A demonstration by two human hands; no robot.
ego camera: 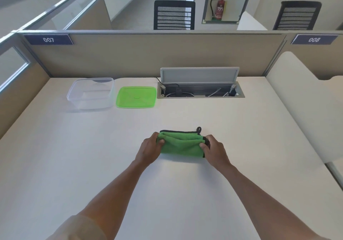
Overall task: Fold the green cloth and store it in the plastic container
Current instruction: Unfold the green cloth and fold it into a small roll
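The green cloth [181, 143], edged in black with a small hanging loop at its far right corner, lies folded into a narrow band on the white desk [92, 156]. My left hand [151, 149] pinches its left end and my right hand [214, 151] pinches its right end. The clear plastic container [91, 93] stands open and empty at the far left of the desk. Its green lid [136, 97] lies flat just right of it.
An open cable tray [200, 91] with a raised grey flap and wires is set into the desk's far edge. Beige partition panels [148, 54] wall the desk at the back and left. A cream divider [306, 106] borders the right side.
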